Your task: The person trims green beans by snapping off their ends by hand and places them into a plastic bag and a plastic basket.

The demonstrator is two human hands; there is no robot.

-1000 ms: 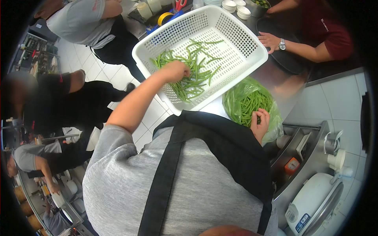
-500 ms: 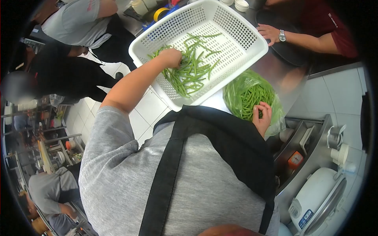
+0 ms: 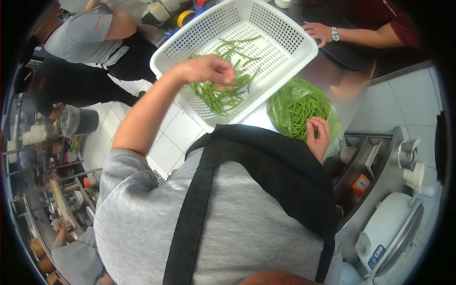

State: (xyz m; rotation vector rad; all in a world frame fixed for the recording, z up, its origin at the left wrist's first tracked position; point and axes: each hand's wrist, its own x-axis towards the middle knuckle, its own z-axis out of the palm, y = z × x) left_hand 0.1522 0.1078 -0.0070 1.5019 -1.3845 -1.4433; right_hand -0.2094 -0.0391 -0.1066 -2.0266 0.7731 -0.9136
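Left hand [image 3: 209, 70] above green beans [image 3: 219, 99], right hand [image 3: 320, 136] at green bag [image 3: 279, 103], both grips unclear.

A rice cooker [image 3: 385, 227], dial scale [image 3: 361, 184] and several workers [image 3: 85, 35] show a commercial kitchen.

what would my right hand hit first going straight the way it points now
Your right hand would likely meet the green beans in the plastic bag first, though depth is unclear.
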